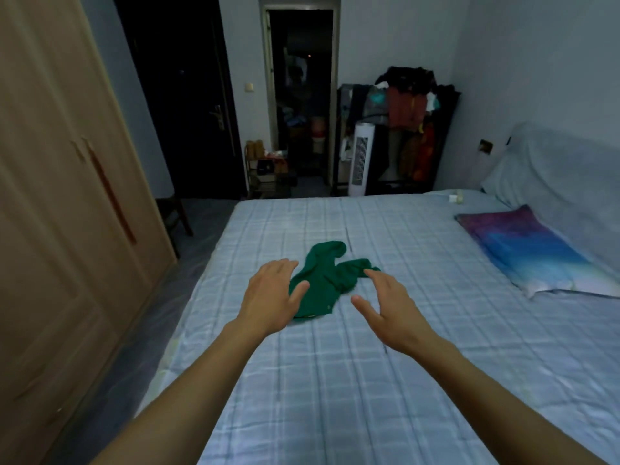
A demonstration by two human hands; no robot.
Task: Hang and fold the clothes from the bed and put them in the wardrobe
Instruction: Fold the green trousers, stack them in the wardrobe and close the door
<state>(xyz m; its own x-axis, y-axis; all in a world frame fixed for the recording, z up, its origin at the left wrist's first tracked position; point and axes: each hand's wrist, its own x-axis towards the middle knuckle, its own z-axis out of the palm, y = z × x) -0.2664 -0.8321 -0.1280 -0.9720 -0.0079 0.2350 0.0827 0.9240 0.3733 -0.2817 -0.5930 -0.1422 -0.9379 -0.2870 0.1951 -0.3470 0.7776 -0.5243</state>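
As we reach w/ both hands spread, holding nothing, the left hand (271, 293) overlaps the edge of a crumpled green garment (322, 280) mid-bed (419, 330); the right hand (385, 307) hovers just beside it. Wardrobe (67, 213) doors look closed. Pickup step, we judge; next: grasp, shake flat, fold.
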